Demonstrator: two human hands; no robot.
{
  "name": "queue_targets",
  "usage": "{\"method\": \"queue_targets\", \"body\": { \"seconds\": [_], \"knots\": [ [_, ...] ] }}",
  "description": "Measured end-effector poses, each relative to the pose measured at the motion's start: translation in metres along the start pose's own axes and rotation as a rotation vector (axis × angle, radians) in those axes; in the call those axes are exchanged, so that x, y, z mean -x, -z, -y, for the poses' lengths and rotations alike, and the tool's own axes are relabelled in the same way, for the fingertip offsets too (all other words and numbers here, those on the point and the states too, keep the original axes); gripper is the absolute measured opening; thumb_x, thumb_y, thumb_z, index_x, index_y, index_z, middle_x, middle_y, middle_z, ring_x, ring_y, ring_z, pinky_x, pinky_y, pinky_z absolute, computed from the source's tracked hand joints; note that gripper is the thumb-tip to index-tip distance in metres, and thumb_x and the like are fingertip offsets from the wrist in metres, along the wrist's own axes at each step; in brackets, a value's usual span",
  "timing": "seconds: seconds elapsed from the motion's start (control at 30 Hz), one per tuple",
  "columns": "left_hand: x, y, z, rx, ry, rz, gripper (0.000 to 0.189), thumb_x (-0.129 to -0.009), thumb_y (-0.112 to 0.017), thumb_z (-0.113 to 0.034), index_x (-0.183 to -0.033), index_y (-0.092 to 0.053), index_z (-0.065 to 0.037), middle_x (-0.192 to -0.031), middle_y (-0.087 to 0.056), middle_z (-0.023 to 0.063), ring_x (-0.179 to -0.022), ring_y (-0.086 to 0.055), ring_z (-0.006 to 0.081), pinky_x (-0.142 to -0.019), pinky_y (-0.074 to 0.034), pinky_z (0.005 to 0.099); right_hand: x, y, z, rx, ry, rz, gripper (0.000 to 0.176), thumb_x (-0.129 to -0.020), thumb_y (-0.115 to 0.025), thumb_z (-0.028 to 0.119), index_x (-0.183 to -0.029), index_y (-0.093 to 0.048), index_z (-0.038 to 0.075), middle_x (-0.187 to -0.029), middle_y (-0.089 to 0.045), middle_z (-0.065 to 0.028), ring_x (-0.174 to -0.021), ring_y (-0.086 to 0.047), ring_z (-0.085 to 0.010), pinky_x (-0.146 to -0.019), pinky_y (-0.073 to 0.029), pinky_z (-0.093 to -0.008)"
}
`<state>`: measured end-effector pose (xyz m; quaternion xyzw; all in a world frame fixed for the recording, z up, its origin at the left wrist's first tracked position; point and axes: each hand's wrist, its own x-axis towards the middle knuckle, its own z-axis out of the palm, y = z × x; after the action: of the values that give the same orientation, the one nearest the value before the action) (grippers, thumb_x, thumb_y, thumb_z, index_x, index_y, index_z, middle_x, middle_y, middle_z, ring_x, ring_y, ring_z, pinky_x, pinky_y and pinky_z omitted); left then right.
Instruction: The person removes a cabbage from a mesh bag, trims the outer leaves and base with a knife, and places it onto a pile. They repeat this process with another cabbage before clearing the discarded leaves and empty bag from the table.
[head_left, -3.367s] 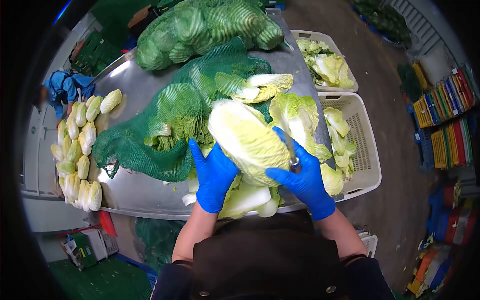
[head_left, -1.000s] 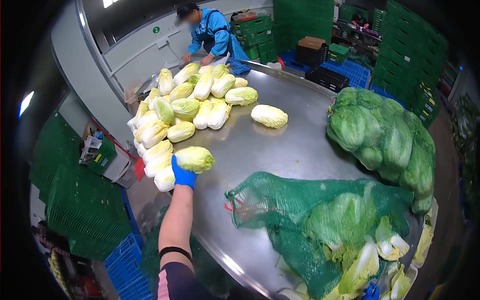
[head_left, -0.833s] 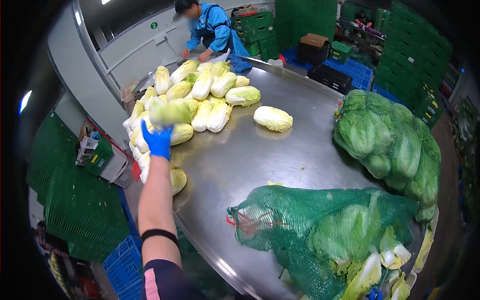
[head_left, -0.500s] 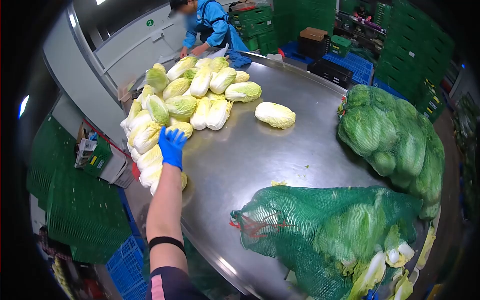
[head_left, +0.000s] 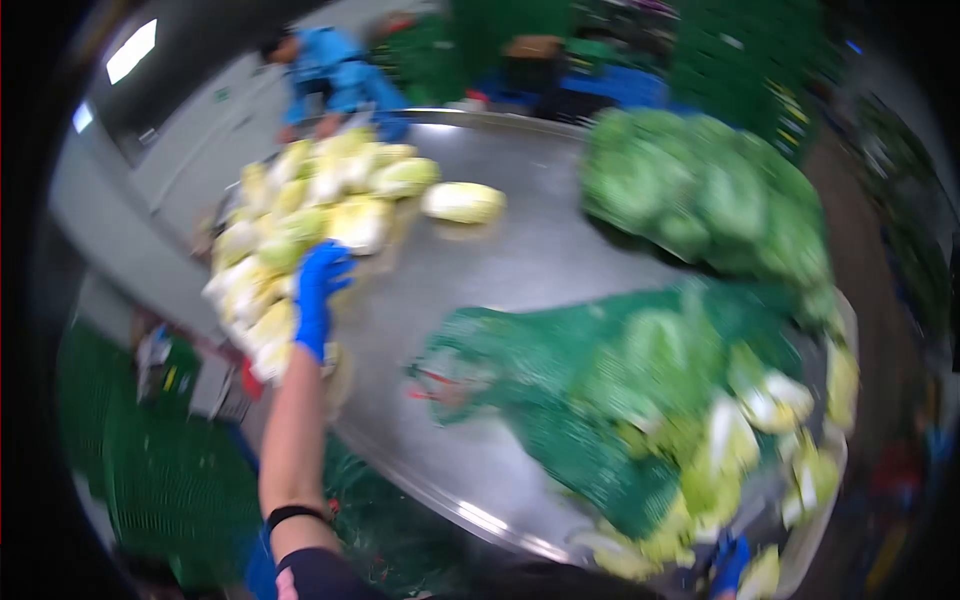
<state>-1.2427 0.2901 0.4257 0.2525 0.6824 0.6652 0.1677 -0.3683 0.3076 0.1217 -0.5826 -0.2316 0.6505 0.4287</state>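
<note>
Since the blue-gloved left hand hangs open-fingered by oblong yellow-white cabbages at the grey steel table's left edge, gentle contact suits their leaves, though I can't tell the blue-gloved right hand's grasp.

The blue-gloved left hand is at the cabbage pile, 1 loose cabbage lying apart.

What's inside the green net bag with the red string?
The green mesh bag with red string shows pale green, leafy cabbage through its netting. What lies underneath the cabbage is covered.
</note>
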Motion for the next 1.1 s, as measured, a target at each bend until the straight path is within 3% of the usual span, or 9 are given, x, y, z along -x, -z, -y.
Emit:
{"method": "queue_targets", "body": {
  "seconds": [0.03,0.23,0.4,0.5,0.63,0.73,0.8,0.9,1.1],
  "knots": [
    [0.016,-0.023,-0.02,0.046,-0.078,0.126,0.046,-0.089,-0.051,-0.034,-0.125,-0.051,-0.006,-0.111,-0.063,0.0099,-0.096,-0.063,0.0225,-0.083,-0.049,0.0346,0.018,-0.037,0.021,0.106,-0.055,-0.357,0.024,-0.088,-0.053,0.036,-0.086,-0.059,0.013,-0.06,-0.051,0.0004,-0.048,-0.047,-0.0115,-0.042,-0.035,-0.0247],
    [0.138,-0.2,-0.108,0.098,-0.254,0.776,0.035,-0.085,-0.054,-0.017,-0.114,-0.056,0.002,-0.105,-0.064,0.0138,-0.098,-0.062,0.0242,-0.084,-0.048,0.0317,-0.004,-0.025,0.086,0.243,0.147,-0.369,0.028,-0.091,-0.051,0.032,-0.083,-0.058,0.007,-0.056,-0.055,-0.002,-0.036,-0.041,-0.0101,-0.034,-0.031,-0.0241],
    [0.233,-0.324,-0.07,-0.34,0.194,1.41,0.025,-0.081,-0.064,-0.016,-0.1,-0.066,0.0,-0.094,-0.067,0.0075,-0.087,-0.061,0.0146,-0.082,-0.047,0.0287,0.021,-0.095,0.122,0.337,0.127,-0.129,0.028,-0.09,-0.054,0.032,-0.085,-0.063,0.005,-0.061,-0.058,-0.0017,-0.04,-0.044,-0.007,-0.036,-0.034,-0.0223],
    [0.258,-0.341,-0.023,-1.28,-0.525,1.852,0.035,-0.086,-0.051,-0.036,-0.096,-0.066,-0.006,-0.092,-0.065,0.0184,-0.085,-0.063,0.0325,-0.077,-0.05,0.0395,0.038,-0.12,0.12,0.42,0.105,-0.078,0.026,-0.089,-0.055,0.029,-0.089,-0.063,0.004,-0.064,-0.06,-0.0027,-0.041,-0.045,-0.0066,-0.036,-0.033,-0.022],
    [0.216,-0.319,0.017,-1.663,-0.441,1.844,0.042,-0.082,-0.046,-0.043,-0.094,-0.067,-0.009,-0.097,-0.065,0.0189,-0.088,-0.062,0.0358,-0.079,-0.049,0.0442,0.034,-0.132,0.104,0.383,0.057,0.014,0.021,-0.087,-0.06,0.024,-0.092,-0.063,0.004,-0.065,-0.06,-0.0036,-0.042,-0.044,-0.0058,-0.038,-0.033,-0.0213],
    [0.169,-0.335,-0.024,-1.423,-0.221,1.197,0.04,-0.083,-0.055,-0.038,-0.105,-0.064,-0.005,-0.099,-0.064,0.0225,-0.088,-0.063,0.0319,-0.077,-0.05,0.0379,0.023,-0.166,0.123,0.421,0.126,0.109,0.019,-0.087,-0.061,0.023,-0.096,-0.063,0.005,-0.068,-0.062,-0.003,-0.043,-0.042,-0.0038,-0.04,-0.032,-0.0199],
    [0.138,-0.346,-0.015,-0.297,-0.204,0.616,0.034,-0.084,-0.056,-0.034,-0.101,-0.064,-0.006,-0.088,-0.065,0.0185,-0.078,-0.063,0.026,-0.069,-0.051,0.0361,0.005,-0.198,0.136,0.377,0.18,0.208,0.02,-0.087,-0.061,0.019,-0.1,-0.063,0.003,-0.078,-0.064,-0.0035,-0.057,-0.051,-0.0064,-0.053,-0.04,-0.0208],
    [0.095,-0.363,0.003,0.289,0.139,0.175,0.026,-0.084,-0.059,-0.03,-0.094,-0.066,-0.008,-0.077,-0.063,0.0085,-0.066,-0.058,0.0185,-0.06,-0.048,0.034,-0.012,-0.259,0.158,0.379,0.275,0.315,0.02,-0.087,-0.062,0.014,-0.103,-0.063,0.002,-0.093,-0.066,-0.0027,-0.084,-0.059,-0.0076,-0.073,-0.048,-0.0226],
    [0.161,-0.361,0.075,-0.992,0.038,0.853,0.044,-0.08,-0.067,-0.036,-0.105,-0.062,0.0,-0.097,-0.066,0.0188,-0.092,-0.063,0.0272,-0.077,-0.048,0.0388,-0.078,-0.325,0.142,0.661,0.313,0.337,0.052,-0.086,-0.06,0.039,-0.126,-0.053,0.007,-0.117,-0.06,-0.0147,-0.108,-0.057,-0.0265,-0.094,-0.043,-0.0343]
  ]
}}
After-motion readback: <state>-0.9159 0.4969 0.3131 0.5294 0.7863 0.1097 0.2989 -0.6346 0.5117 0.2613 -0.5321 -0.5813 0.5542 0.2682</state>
